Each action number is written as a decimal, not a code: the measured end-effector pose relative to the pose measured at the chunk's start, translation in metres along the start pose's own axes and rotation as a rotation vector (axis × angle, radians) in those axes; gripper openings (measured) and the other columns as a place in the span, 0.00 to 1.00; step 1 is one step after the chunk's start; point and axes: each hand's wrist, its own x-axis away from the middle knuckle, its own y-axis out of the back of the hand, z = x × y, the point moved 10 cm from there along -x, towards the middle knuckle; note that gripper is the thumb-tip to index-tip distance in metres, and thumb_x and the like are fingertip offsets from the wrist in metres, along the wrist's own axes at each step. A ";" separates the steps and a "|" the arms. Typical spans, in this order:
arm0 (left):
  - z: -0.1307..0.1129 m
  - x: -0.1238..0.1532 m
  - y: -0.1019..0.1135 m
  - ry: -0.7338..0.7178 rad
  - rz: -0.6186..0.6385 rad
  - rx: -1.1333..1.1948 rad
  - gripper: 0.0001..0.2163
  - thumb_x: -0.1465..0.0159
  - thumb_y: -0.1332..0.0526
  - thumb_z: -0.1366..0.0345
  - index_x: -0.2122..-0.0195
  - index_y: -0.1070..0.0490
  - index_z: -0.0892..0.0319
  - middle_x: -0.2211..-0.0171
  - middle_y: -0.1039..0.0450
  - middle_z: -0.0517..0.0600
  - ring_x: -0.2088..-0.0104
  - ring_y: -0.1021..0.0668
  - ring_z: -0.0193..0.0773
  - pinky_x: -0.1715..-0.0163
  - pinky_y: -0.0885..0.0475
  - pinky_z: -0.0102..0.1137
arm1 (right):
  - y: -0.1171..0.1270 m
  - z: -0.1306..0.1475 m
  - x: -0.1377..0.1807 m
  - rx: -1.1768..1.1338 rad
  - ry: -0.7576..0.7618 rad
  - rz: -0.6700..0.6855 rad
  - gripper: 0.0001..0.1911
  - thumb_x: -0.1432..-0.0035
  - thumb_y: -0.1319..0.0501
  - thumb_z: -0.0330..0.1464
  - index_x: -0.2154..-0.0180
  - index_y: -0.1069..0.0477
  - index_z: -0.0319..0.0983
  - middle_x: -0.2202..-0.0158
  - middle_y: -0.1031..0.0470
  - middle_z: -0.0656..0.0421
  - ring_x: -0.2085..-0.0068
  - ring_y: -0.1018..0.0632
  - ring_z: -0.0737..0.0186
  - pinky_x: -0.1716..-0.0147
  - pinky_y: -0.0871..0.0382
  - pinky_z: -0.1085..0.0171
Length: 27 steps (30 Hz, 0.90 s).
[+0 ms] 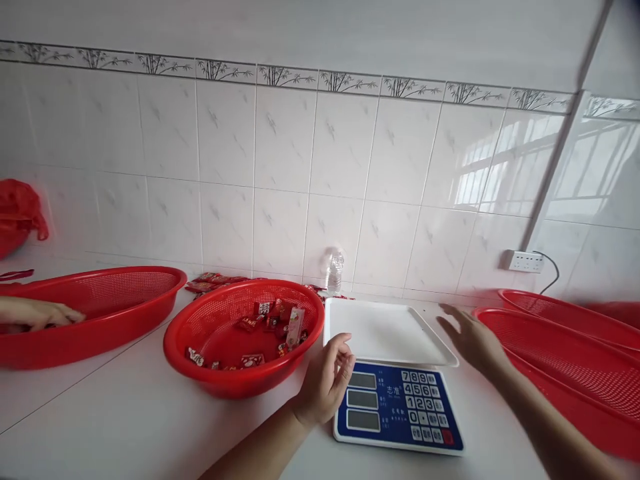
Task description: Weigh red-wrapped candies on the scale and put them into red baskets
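Observation:
A white and blue digital scale (400, 410) with a keypad and blank displays lies in front of me, its white tray (383, 330) bare on top. My left hand (326, 381) hovers at the scale's left edge, between it and a red plastic basket (235, 380). Its fingers are loosely bent and nothing shows in them. On the tray's right side, my right hand (473, 341) is open with fingers stretched and holds nothing. Small red-wrapped packets (253, 361) and a pinkish pack (295, 327) lie inside the basket.
Another person's hand (47, 313) reaches into a red basket (95, 333) at left. More red baskets (565, 360) stand at right. Behind are a clear plastic bottle (335, 270), red packets (215, 281), a red bag (20, 213) and a wall power strip (525, 261).

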 end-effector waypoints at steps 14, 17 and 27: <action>0.022 0.037 0.109 0.535 0.497 -0.936 0.14 0.39 0.41 0.61 0.52 0.31 0.55 0.60 0.24 0.53 0.61 0.22 0.48 0.63 0.31 0.37 | -0.004 0.150 0.073 -0.431 0.337 -0.091 0.11 0.36 0.47 0.38 0.58 0.29 0.42 0.60 0.22 0.55 0.57 0.23 0.55 0.57 0.30 0.55; 0.023 0.061 0.114 0.537 0.545 -1.062 0.09 0.38 0.47 0.72 0.64 0.28 0.57 0.68 0.24 0.51 0.66 0.23 0.46 0.65 0.32 0.37 | 0.002 0.147 0.074 -0.465 0.315 -0.093 0.11 0.35 0.47 0.37 0.59 0.28 0.42 0.61 0.22 0.56 0.59 0.23 0.56 0.59 0.30 0.57; -0.007 0.107 0.105 0.326 0.390 -1.131 0.19 0.43 0.49 0.80 0.56 0.28 0.55 0.55 0.25 0.51 0.58 0.24 0.44 0.59 0.32 0.36 | -0.002 0.150 0.077 -0.506 0.306 -0.067 0.11 0.36 0.47 0.38 0.59 0.28 0.43 0.64 0.22 0.57 0.61 0.23 0.57 0.63 0.28 0.59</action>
